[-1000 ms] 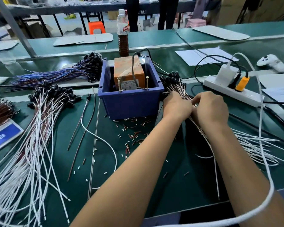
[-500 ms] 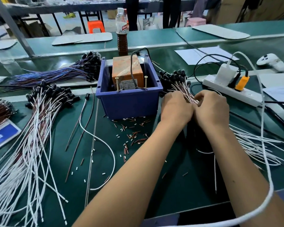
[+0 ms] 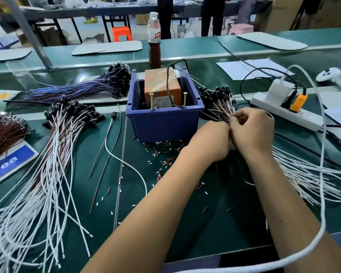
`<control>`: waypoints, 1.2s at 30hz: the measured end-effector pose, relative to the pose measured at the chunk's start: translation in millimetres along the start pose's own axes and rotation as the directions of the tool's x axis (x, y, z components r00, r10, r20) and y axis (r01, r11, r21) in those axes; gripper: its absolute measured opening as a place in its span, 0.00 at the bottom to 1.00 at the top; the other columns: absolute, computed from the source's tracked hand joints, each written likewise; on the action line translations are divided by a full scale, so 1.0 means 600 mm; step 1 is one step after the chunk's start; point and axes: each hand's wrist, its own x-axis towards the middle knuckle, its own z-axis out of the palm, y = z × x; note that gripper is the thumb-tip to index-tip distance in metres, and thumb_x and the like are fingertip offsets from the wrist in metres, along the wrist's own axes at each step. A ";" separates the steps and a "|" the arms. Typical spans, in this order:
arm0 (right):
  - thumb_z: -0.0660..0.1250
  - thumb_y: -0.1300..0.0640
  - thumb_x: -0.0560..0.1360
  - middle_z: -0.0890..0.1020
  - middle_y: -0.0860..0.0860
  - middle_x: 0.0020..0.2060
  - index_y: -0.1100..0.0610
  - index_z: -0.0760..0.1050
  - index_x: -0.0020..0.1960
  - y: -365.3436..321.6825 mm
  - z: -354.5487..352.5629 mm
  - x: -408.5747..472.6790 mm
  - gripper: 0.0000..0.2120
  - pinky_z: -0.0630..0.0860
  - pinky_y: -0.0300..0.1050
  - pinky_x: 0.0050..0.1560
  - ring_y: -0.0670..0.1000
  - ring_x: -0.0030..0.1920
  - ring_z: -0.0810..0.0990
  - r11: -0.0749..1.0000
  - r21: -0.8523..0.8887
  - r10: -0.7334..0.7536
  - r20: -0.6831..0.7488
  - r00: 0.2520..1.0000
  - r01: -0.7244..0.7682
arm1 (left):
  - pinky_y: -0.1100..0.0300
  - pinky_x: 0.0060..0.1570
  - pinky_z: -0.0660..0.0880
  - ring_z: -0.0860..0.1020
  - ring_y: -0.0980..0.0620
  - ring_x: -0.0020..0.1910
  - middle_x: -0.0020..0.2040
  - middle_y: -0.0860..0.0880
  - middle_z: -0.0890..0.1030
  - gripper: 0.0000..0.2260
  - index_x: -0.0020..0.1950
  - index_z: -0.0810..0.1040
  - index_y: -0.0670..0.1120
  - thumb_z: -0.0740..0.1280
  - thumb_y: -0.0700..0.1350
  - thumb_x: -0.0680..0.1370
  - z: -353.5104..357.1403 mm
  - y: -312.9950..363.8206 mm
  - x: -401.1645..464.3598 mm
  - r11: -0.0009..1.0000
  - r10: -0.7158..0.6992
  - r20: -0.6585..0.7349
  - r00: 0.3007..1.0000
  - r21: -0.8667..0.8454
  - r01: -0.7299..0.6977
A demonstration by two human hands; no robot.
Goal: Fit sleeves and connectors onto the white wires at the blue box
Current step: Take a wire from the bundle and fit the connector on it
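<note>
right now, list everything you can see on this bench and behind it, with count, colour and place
blue box: one, blue, bench centre, holding an orange block
screws: two, brass, upright at the box's front edge
white wires: one bundle, white with black ends, right of box, under the hands
white and brown bundle: one, left of box
blue wire bundle: one, far left
brown wire bundle: one, left edge
cut sleeve bits: many, white and copper, scattered before the box
bottle: one, brown liquid, behind box
power strip: one, white, right
left hand: curled at the wire bundle
right hand: pinching wires, touching the left
</note>
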 end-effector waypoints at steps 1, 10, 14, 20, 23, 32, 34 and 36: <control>0.69 0.60 0.77 0.88 0.57 0.44 0.56 0.87 0.49 0.000 -0.001 0.001 0.07 0.79 0.51 0.56 0.61 0.50 0.84 0.999 0.023 0.026 -0.015 1.000 -0.026 | 0.52 0.46 0.74 0.80 0.42 0.55 0.46 0.48 0.79 0.05 0.47 0.77 0.46 0.64 0.38 0.79 -0.007 -0.007 -0.004 1.000 0.027 0.063 0.998 0.012 -0.028; 0.67 0.60 0.77 0.86 0.56 0.41 0.56 0.86 0.48 0.000 -0.006 0.014 0.08 0.81 0.52 0.55 0.60 0.48 0.85 0.990 0.082 0.119 -0.056 0.991 -0.115 | 0.50 0.57 0.82 0.85 0.50 0.51 0.48 0.49 0.87 0.21 0.52 0.87 0.43 0.58 0.27 0.75 -0.080 -0.088 -0.043 0.975 -0.048 0.112 0.993 -0.210 0.071; 0.74 0.55 0.76 0.86 0.62 0.46 0.58 0.86 0.50 -0.008 0.021 0.002 0.07 0.80 0.50 0.55 0.63 0.49 0.85 0.977 -0.214 0.037 0.184 0.982 0.003 | 0.51 0.52 0.84 0.85 0.52 0.44 0.44 0.51 0.87 0.15 0.47 0.87 0.45 0.63 0.31 0.77 -0.077 -0.113 -0.048 0.972 -0.111 0.096 0.989 -0.199 0.128; 0.74 0.53 0.77 0.84 0.62 0.50 0.59 0.83 0.53 -0.021 0.038 -0.020 0.10 0.80 0.52 0.54 0.64 0.52 0.83 0.935 -0.352 0.066 0.260 0.963 0.031 | 0.54 0.45 0.85 0.86 0.53 0.37 0.44 0.48 0.87 0.12 0.45 0.84 0.47 0.64 0.35 0.79 -0.059 -0.114 -0.055 0.960 -0.100 0.069 0.993 -0.254 0.115; 0.74 0.50 0.76 0.85 0.59 0.44 0.56 0.84 0.51 -0.045 0.036 -0.044 0.10 0.80 0.49 0.48 0.62 0.47 0.84 0.952 -0.288 -0.026 0.271 0.962 0.107 | 0.59 0.40 0.84 0.86 0.53 0.34 0.42 0.47 0.87 0.13 0.45 0.83 0.45 0.62 0.33 0.80 -0.066 -0.121 -0.066 0.940 -0.107 0.152 0.983 -0.306 0.149; 0.74 0.50 0.76 0.83 0.49 0.37 0.50 0.82 0.44 -0.159 0.099 -0.138 0.05 0.81 0.48 0.42 0.54 0.40 0.83 0.959 0.007 -0.224 0.631 0.742 0.284 | 0.63 0.26 0.76 0.85 0.48 0.32 0.41 0.39 0.87 0.10 0.44 0.82 0.36 0.62 0.32 0.78 -0.140 -0.230 -0.159 0.865 -0.414 0.190 0.890 -0.222 0.450; 0.74 0.49 0.77 0.83 0.50 0.38 0.51 0.82 0.44 -0.186 0.121 -0.157 0.07 0.83 0.51 0.44 0.55 0.40 0.83 0.944 0.061 -0.284 0.655 0.700 0.326 | 0.61 0.32 0.75 0.86 0.43 0.39 0.40 0.41 0.86 0.07 0.43 0.84 0.38 0.66 0.35 0.76 -0.153 -0.274 -0.172 0.833 -0.543 -0.032 0.839 -0.145 0.534; 0.73 0.50 0.78 0.82 0.52 0.40 0.55 0.81 0.46 -0.214 0.140 -0.174 0.08 0.83 0.52 0.45 0.57 0.41 0.83 0.917 0.077 -0.343 0.654 0.674 0.391 | 0.57 0.40 0.73 0.82 0.40 0.43 0.40 0.42 0.84 0.06 0.44 0.83 0.40 0.68 0.40 0.75 -0.156 -0.312 -0.177 0.774 -0.628 -0.273 0.729 -0.119 0.622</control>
